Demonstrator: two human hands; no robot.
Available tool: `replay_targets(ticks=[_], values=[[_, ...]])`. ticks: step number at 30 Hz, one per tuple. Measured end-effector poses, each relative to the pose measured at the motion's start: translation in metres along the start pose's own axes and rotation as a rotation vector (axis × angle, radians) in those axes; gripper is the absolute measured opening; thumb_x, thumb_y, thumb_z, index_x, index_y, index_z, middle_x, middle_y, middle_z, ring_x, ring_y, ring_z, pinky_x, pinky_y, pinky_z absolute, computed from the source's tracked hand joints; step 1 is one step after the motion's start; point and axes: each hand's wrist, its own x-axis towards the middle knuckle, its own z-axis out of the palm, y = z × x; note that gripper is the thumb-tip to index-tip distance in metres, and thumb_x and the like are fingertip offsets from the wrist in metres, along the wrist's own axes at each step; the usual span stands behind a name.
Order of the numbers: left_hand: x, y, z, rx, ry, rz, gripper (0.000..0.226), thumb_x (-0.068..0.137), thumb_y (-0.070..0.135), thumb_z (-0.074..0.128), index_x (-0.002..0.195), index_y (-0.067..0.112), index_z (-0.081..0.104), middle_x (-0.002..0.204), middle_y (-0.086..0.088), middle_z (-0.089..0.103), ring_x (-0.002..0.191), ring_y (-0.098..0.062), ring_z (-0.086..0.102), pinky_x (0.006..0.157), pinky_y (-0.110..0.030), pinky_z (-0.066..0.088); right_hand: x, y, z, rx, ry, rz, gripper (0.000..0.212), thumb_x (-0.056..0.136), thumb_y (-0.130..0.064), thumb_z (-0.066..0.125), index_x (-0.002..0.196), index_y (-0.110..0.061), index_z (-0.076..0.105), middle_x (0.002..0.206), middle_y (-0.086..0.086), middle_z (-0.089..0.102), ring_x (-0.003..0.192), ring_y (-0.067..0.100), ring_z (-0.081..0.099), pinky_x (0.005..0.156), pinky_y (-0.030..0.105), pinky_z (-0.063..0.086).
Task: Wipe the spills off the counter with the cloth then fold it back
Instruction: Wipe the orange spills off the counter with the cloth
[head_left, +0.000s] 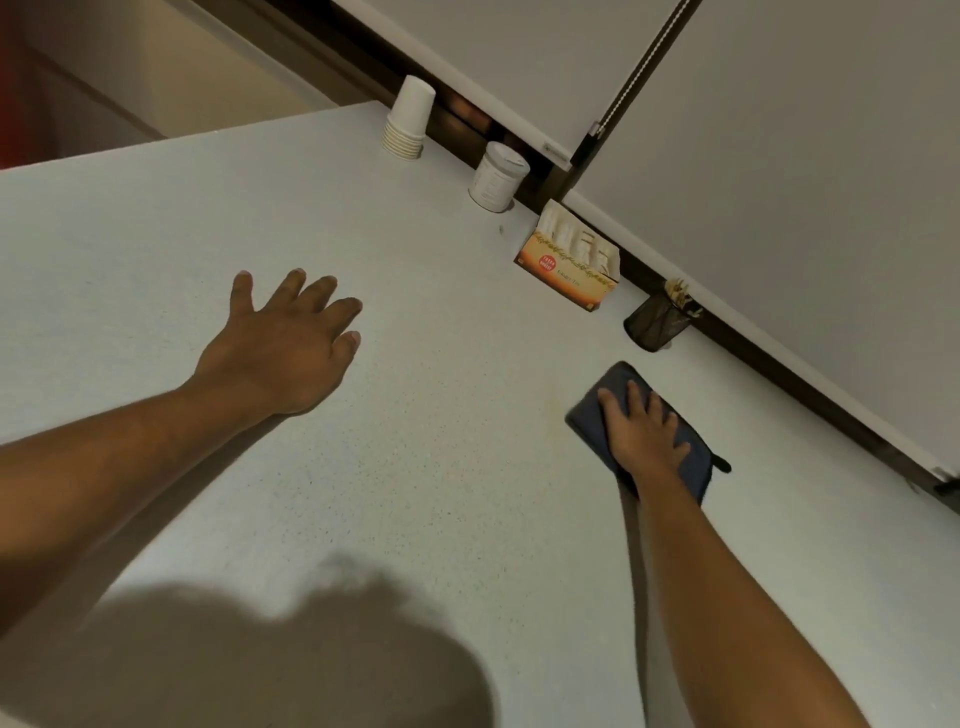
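A folded dark blue cloth (597, 415) lies flat on the pale speckled counter (441, 493), towards the right near the wall. My right hand (644, 431) rests palm down on top of it, fingers spread, covering its middle. My left hand (283, 343) hovers or rests on the counter to the left, fingers apart, holding nothing. A faint yellowish stain (550, 402) shows on the counter just left of the cloth.
Along the wall stand a stack of white paper cups (408, 119), a white jar (497, 176), an orange box of sachets (569, 260) and a black mesh holder (655, 322). The counter's left edge drops off at the far left. My shadow falls on the near counter.
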Motion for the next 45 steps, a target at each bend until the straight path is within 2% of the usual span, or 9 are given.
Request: replay_targets(ticks=[4, 9, 15, 22, 28, 34, 40, 42, 45], values=[[-0.007, 0.012, -0.004, -0.001, -0.004, 0.002, 0.062, 0.108, 0.052, 0.011, 0.165, 0.032, 0.026, 0.179, -0.004, 0.02, 0.166, -0.031, 0.012, 0.126, -0.073, 0.008, 0.012, -0.082, 0.002, 0.005, -0.003, -0.065, 0.087, 0.093, -0.085, 0.019, 0.168, -0.041, 0.009, 0.179, 0.001, 0.001, 0.163, 0.037, -0.003, 0.124, 0.07, -0.004], [-0.007, 0.012, -0.008, 0.013, -0.011, 0.008, 0.061, 0.108, 0.051, 0.012, 0.165, 0.032, 0.026, 0.179, -0.004, 0.02, 0.166, -0.03, 0.013, 0.126, -0.072, 0.01, -0.016, -0.176, 0.03, -0.033, -0.05, -0.423, 0.088, 0.091, -0.086, 0.018, 0.167, -0.043, 0.011, 0.179, 0.001, 0.004, 0.163, 0.036, -0.002, 0.124, 0.069, -0.005], [-0.008, 0.01, -0.012, 0.012, -0.017, 0.026, 0.06, 0.109, 0.05, 0.015, 0.165, 0.033, 0.028, 0.179, -0.002, 0.022, 0.166, -0.029, 0.015, 0.127, -0.071, 0.011, -0.02, -0.112, 0.016, -0.129, -0.08, -0.762, 0.077, 0.094, -0.084, 0.022, 0.164, -0.051, 0.017, 0.178, -0.008, 0.01, 0.164, 0.025, 0.005, 0.127, 0.065, 0.005], [-0.009, 0.01, -0.009, 0.004, -0.019, 0.022, 0.06, 0.11, 0.049, 0.014, 0.166, 0.032, 0.028, 0.179, -0.003, 0.021, 0.166, -0.03, 0.013, 0.127, -0.071, 0.009, -0.029, 0.044, -0.005, -0.04, 0.05, -0.015, 0.074, 0.1, -0.076, 0.021, 0.166, -0.044, 0.015, 0.178, -0.001, 0.008, 0.163, 0.034, 0.005, 0.126, 0.068, 0.002], [-0.007, 0.012, -0.004, -0.007, -0.007, 0.021, 0.059, 0.109, 0.047, 0.015, 0.163, 0.029, 0.03, 0.177, -0.007, 0.024, 0.165, -0.034, 0.015, 0.124, -0.076, 0.009, -0.061, -0.015, 0.009, 0.024, 0.04, 0.297, 0.081, 0.101, -0.073, 0.017, 0.169, -0.032, 0.002, 0.178, 0.011, -0.006, 0.16, 0.047, -0.009, 0.119, 0.078, -0.009], [-0.008, 0.009, -0.008, -0.028, -0.023, 0.025, 0.059, 0.109, 0.046, 0.014, 0.164, 0.03, 0.028, 0.178, -0.006, 0.021, 0.166, -0.032, 0.013, 0.125, -0.074, 0.006, -0.074, -0.15, 0.037, -0.063, -0.052, -0.339, 0.078, 0.099, -0.074, 0.02, 0.168, -0.039, 0.006, 0.178, 0.007, -0.004, 0.161, 0.043, -0.01, 0.122, 0.073, -0.01], [-0.011, 0.006, -0.013, -0.018, -0.045, 0.04, 0.06, 0.11, 0.047, 0.015, 0.167, 0.031, 0.024, 0.18, -0.004, 0.018, 0.166, -0.031, 0.011, 0.128, -0.07, 0.006, -0.079, -0.088, 0.022, -0.145, -0.121, -0.977, 0.065, 0.103, -0.07, 0.03, 0.164, -0.051, 0.018, 0.178, -0.011, 0.008, 0.164, 0.022, 0.001, 0.129, 0.06, 0.0], [-0.011, 0.006, -0.014, -0.01, -0.04, 0.046, 0.06, 0.11, 0.047, 0.014, 0.166, 0.031, 0.025, 0.179, -0.005, 0.019, 0.166, -0.031, 0.012, 0.128, -0.071, 0.007, -0.072, -0.046, 0.013, -0.11, -0.09, -0.87, 0.062, 0.105, -0.066, 0.035, 0.163, -0.05, 0.024, 0.177, -0.011, 0.013, 0.164, 0.023, 0.005, 0.128, 0.063, 0.005], [-0.013, 0.007, -0.013, 0.007, -0.025, 0.048, 0.061, 0.109, 0.047, 0.014, 0.166, 0.03, 0.025, 0.179, -0.005, 0.02, 0.166, -0.032, 0.014, 0.127, -0.071, 0.009, -0.076, 0.005, 0.007, -0.061, 0.059, -0.376, 0.064, 0.105, -0.069, 0.032, 0.164, -0.046, 0.023, 0.177, -0.004, 0.015, 0.163, 0.03, 0.009, 0.127, 0.066, 0.007]])
